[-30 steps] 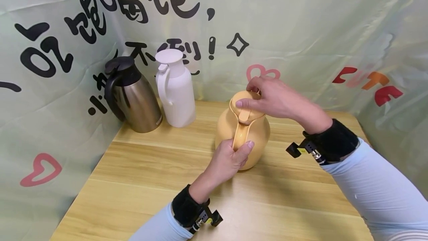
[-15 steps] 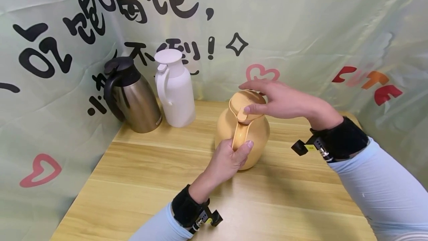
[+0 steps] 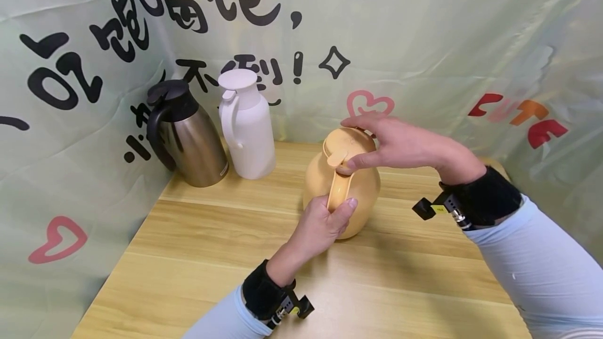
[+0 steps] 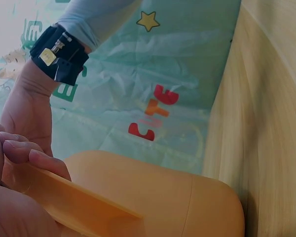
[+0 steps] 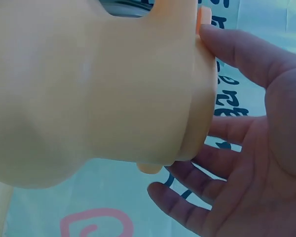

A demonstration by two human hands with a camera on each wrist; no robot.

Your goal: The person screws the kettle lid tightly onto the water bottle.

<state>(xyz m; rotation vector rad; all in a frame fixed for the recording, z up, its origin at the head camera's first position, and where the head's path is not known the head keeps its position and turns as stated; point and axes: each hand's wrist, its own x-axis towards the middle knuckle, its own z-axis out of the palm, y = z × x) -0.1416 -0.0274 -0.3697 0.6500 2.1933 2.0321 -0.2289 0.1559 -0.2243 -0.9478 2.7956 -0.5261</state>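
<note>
A round-bellied yellow-orange thermos jug (image 3: 365,198) stands upright on the wooden table, its handle (image 3: 339,187) turned toward me. My left hand (image 3: 325,224) grips that handle low down, thumb along its right side; in the left wrist view the fingers (image 4: 27,150) wrap round it. Over the jug's top, my right hand (image 3: 400,140) holds the lid (image 3: 348,143) by its edge. The thumb is at the near side, right by the small lid tab (image 3: 336,159), and the fingers reach to the far side. In the right wrist view the thumb (image 5: 237,52) touches the lid's rim.
Back left on the table (image 3: 212,234) stand a steel thermos jug (image 3: 200,145) with a black top and a white thermos jug (image 3: 252,135), side by side. A pale printed cloth (image 3: 424,30) hangs behind and along both sides.
The lid has turned, its tab shifting left of the handle. My right hand first opened out and drew slightly right, then closed in on the lid's edge. The left hand has stayed still.
</note>
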